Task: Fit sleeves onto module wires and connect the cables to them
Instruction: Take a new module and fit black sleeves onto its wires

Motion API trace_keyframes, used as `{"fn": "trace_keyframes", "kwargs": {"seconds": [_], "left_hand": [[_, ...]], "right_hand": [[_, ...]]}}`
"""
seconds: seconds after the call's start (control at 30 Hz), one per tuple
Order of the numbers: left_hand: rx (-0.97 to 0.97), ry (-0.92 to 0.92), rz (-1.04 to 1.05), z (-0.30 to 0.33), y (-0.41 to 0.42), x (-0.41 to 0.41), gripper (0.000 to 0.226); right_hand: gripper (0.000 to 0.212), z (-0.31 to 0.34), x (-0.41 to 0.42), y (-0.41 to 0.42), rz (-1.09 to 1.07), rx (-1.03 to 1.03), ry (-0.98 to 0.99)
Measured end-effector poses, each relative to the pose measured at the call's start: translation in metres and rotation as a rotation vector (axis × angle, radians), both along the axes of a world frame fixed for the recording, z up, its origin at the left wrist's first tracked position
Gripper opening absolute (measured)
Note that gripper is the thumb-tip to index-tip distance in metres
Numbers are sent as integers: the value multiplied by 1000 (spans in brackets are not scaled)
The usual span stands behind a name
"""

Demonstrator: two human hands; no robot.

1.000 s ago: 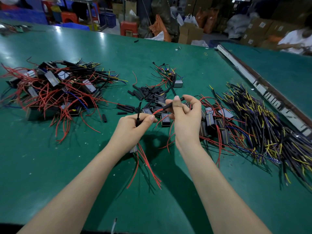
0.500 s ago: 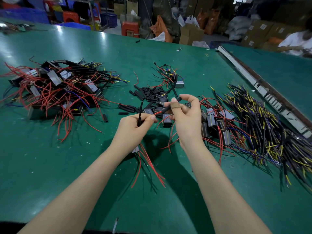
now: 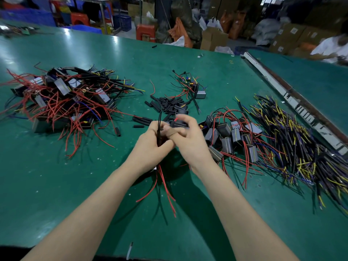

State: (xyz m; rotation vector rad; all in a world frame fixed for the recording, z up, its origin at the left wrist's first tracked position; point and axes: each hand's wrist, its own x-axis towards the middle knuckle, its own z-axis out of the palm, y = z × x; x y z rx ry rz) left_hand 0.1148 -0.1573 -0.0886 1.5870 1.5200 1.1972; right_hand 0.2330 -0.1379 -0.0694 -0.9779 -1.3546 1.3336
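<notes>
Green matting covers the table [image 3: 56, 185] under our hands. Our left hand [image 3: 150, 149] has its fingers curled round a module, its black wire [image 3: 159, 121] standing up and red wires [image 3: 165, 187] trailing toward the near edge. Our right hand [image 3: 190, 142] pinches a black sleeve [image 3: 178, 124] on a red wire end, blurred. No writing is readable. Cardboard boxes [image 3: 214, 38] stand beyond the far edge.

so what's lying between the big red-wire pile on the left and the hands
Head view: mostly bare green table, with a few loose black sleeve pieces lying just left of the hands.
</notes>
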Motion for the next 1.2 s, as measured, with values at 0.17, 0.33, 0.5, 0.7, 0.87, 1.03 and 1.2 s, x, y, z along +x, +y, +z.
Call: {"fn": "trace_keyframes", "kwargs": {"seconds": [0.17,0.33,0.5,0.7,0.87,1.03,1.2], "left_hand": [[-4,-129,-35,1,-1,0,32],[140,-20,-39,-2,-1,2,20],[103,-8,-67,-4,-1,4,7],[-74,-119,-274,-1,-4,9,15],[-111,52,-423,12,-3,22,39],[10,-108,-347,26,-1,56,20],[108,-288,-210,32,4,85,19]], "right_hand": [[13,11,10,2,145,-41,-132],[20,18,17,3,101,-65,-251],[30,17,18,5,-103,132,-302],[32,16,32,0,-252,185,-212],[30,17,64,-5,-288,128,-123],[27,26,92,0,-264,69,-321],[27,38,131,7,-498,115,-414]]}}
